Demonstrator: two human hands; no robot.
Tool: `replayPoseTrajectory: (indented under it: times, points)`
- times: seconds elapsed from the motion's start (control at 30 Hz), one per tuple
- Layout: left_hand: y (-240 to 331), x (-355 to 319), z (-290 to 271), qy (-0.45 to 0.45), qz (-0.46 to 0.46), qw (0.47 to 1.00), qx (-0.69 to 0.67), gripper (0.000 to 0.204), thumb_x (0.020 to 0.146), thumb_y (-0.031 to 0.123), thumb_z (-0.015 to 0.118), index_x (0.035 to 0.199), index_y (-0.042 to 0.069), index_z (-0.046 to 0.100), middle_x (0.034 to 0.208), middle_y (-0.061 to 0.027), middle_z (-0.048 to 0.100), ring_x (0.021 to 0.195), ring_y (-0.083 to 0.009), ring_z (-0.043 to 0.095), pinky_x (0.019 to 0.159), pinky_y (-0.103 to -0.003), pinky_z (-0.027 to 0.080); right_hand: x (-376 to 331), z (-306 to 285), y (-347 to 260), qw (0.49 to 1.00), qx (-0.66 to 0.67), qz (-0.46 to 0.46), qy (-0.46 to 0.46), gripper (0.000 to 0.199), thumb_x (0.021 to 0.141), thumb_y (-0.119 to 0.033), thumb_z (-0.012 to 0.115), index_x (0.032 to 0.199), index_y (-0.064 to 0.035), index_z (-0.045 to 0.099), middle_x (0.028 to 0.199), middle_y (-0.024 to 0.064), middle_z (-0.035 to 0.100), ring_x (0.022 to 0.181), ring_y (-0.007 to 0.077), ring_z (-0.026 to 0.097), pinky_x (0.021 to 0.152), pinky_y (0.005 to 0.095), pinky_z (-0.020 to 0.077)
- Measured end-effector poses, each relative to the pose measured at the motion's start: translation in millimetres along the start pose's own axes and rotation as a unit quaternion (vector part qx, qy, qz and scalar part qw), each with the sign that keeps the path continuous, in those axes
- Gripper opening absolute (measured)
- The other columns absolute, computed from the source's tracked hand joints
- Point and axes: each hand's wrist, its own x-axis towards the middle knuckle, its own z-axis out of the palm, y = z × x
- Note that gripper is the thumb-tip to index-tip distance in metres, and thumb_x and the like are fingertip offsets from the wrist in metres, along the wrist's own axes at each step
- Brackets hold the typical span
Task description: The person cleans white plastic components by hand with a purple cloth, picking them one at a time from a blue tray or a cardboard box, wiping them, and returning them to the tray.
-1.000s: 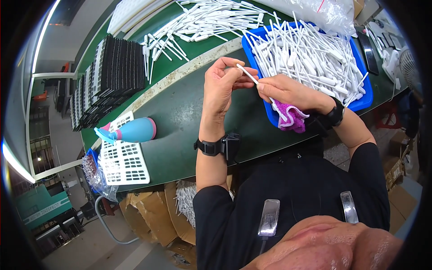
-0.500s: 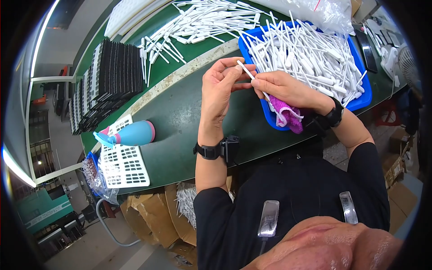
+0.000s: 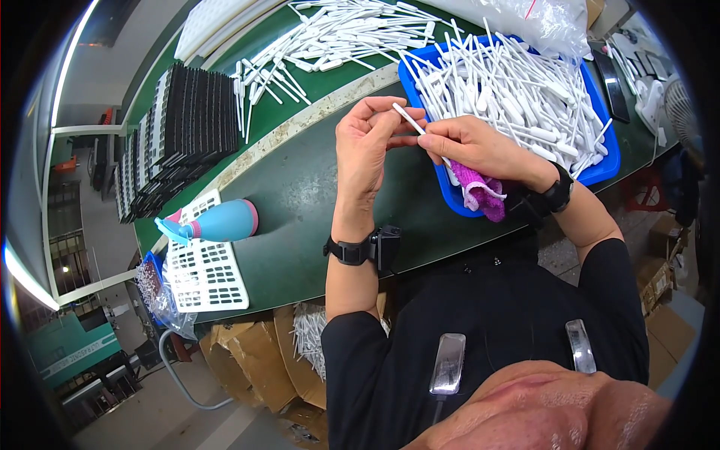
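A slim white plastic stick [image 3: 407, 117] slants between my two hands, above the near left edge of the blue basket [image 3: 613, 150]. My right hand [image 3: 469, 146] pinches its lower part between thumb and fingers. A purple cloth with a pale edge [image 3: 484, 196] hangs from beneath that same hand. At the stick's upper end is my left hand [image 3: 369, 135], its thumb and curled fingers closed about it, with the tip poking out. Many white sticks with thick, flattened ends [image 3: 517, 97] heap up in the basket; the held stick's lower end is hidden.
More white sticks [image 3: 352, 34] lie loose across the far side of the green table [image 3: 300, 217]. Stacked black trays [image 3: 187, 112] stand at the left. A blue and pink spray bottle [image 3: 225, 220] lies by a white slotted panel [image 3: 206, 277]. Cardboard boxes [image 3: 251, 364] sit below.
The stick's upper tip has shifted slightly left, and my left fingers have moved a little on it. The purple cloth's folds hang a bit differently under my right hand.
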Motion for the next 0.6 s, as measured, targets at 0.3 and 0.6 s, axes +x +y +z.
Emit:
replayPoseTrajectory:
  times: [0.3,0.6]
  points:
    - [5.8,-1.9,2.1,-0.014,-0.004,0.999,-0.031,0.019,0.088,0.007,0.054,0.103,-0.003,0.058,0.092,-0.0180,0.068,0.081,-0.0220,0.068,0.069,-0.030,0.056,-1.1,0.9,-0.3,1.000,-0.002,-0.011,0.016,0.036,0.096,-0.029,0.049,0.071,-0.0029,0.052,0.060,-0.0019,0.045,0.057,0.0057,0.038,0.053,0.0236,0.0321]
    - [2.9,-0.1,0.1,-0.014,-0.003,0.999,-0.043,0.018,0.088,0.006,0.054,0.103,-0.003,0.058,0.092,-0.0184,0.067,0.081,-0.0226,0.068,0.068,-0.030,0.057,-2.3,-0.3,-2.0,1.000,-0.013,-0.017,0.019,0.037,0.095,-0.030,0.050,0.070,-0.0025,0.052,0.059,-0.0018,0.045,0.056,0.0055,0.038,0.052,0.0242,0.0319]
